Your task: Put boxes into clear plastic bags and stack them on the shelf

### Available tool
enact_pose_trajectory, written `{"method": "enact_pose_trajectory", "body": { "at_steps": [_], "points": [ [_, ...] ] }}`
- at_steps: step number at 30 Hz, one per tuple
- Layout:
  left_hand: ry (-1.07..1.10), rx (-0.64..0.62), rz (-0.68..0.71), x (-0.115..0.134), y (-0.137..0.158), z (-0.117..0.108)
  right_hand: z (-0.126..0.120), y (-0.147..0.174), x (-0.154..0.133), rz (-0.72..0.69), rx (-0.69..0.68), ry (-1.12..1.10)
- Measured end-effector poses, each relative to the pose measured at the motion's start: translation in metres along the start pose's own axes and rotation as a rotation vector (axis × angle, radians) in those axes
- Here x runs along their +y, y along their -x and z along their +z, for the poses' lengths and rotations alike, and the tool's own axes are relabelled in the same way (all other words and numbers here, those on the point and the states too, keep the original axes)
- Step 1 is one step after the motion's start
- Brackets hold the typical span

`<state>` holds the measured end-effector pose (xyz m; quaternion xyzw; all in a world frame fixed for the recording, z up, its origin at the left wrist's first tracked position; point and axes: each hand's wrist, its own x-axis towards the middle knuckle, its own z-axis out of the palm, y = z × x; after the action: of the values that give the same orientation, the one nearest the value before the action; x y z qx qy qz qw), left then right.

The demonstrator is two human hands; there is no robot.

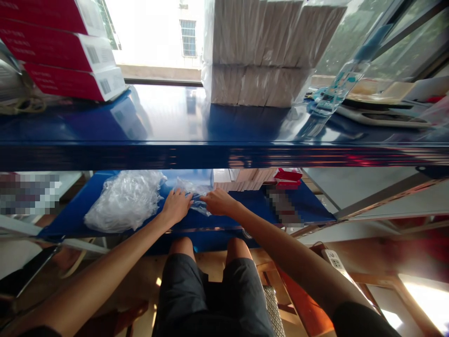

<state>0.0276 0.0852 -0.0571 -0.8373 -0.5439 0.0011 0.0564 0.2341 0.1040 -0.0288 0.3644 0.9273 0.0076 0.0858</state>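
On the lower blue shelf (pixel 245 220) my left hand (pixel 177 206) and my right hand (pixel 220 202) hold a crumpled clear plastic bag (pixel 194 191) between them. The fingers of my left hand curl over the bag's left side. My right hand is closed, pinching its right side. A large heap of clear plastic bags (pixel 126 201) lies just left of my left hand. Behind my right hand stands a row of small white boxes (pixel 245 180), with red boxes (pixel 288 177) at its right end. The undersides of both hands are hidden.
The upper blue shelf (pixel 168 121) overhangs the lower one. It bears red-and-white boxes (pixel 66 56), a plastic-wrapped stack of pale boxes (pixel 259 56) and a clear tape dispenser or bottle-like item (pixel 333 93). A power strip (pixel 333 259) lies at the lower right.
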Motion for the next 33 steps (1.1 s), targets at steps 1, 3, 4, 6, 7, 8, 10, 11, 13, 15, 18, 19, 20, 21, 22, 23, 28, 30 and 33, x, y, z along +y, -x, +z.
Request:
{"method": "enact_pose_trajectory", "body": {
  "at_steps": [1, 3, 4, 6, 7, 8, 10, 11, 13, 15, 18, 19, 20, 21, 22, 23, 28, 30, 33],
  "points": [
    [0.003, -0.024, 0.004, 0.0, -0.002, 0.0, 0.0, 0.002, 0.0, 0.009, 0.001, -0.007],
    [0.014, -0.07, 0.005, 0.001, -0.004, -0.001, 0.0, 0.006, -0.001, 0.049, -0.017, -0.022],
    [0.021, -0.085, 0.013, 0.001, -0.005, -0.001, 0.0, 0.007, -0.001, 0.081, -0.026, -0.028],
    [0.036, -0.096, 0.049, 0.003, -0.004, 0.001, -0.001, 0.008, -0.005, 0.161, -0.035, -0.031],
    [0.049, -0.098, 0.089, 0.003, -0.004, 0.002, -0.002, 0.007, -0.007, 0.2, -0.032, -0.028],
    [0.07, -0.096, 0.146, 0.004, -0.003, 0.004, -0.003, 0.007, -0.009, 0.237, -0.025, -0.023],
    [0.135, -0.09, 0.29, 0.004, -0.002, 0.008, -0.007, 0.005, -0.014, 0.302, -0.002, -0.011],
    [0.174, -0.086, 0.353, 0.003, -0.002, 0.011, -0.01, 0.005, -0.016, 0.333, 0.008, -0.006],
    [0.25, -0.086, 0.416, 0.004, -0.002, 0.013, -0.015, 0.006, -0.02, 0.398, 0.013, -0.003],
    [0.281, -0.101, 0.374, 0.005, -0.003, 0.011, -0.021, 0.009, -0.022, 0.442, -0.005, -0.008],
    [0.228, -0.14, 0.256, 0.011, -0.005, 0.002, -0.025, 0.012, -0.023, 0.381, 0.02, -0.041],
    [0.2, -0.144, 0.226, 0.013, -0.004, -0.002, -0.024, 0.012, -0.024, 0.332, 0.043, -0.077],
    [0.178, -0.142, 0.208, 0.016, -0.004, -0.006, -0.022, 0.012, -0.025, 0.29, 0.055, -0.123],
    [0.165, -0.136, 0.202, 0.018, -0.003, -0.009, -0.02, 0.011, -0.026, 0.265, 0.052, -0.171],
    [0.16, -0.122, 0.205, 0.02, -0.001, -0.011, -0.017, 0.01, -0.027, 0.26, 0.034, -0.21],
    [0.159, -0.102, 0.212, 0.021, 0.0, -0.012, -0.014, 0.008, -0.028, 0.277, 0.005, -0.231],
    [0.166, -0.004, 0.091, 0.008, 0.004, -0.011, -0.009, 0.005, -0.018, 0.393, -0.138, -0.205],
    [0.193, -0.031, 0.027, -0.003, 0.002, -0.009, -0.013, 0.006, -0.009, 0.393, -0.256, -0.198],
    [0.231, -0.077, 0.099, -0.018, -0.001, -0.008, -0.022, 0.011, 0.001, 0.272, -0.346, -0.128]
  ]
}}
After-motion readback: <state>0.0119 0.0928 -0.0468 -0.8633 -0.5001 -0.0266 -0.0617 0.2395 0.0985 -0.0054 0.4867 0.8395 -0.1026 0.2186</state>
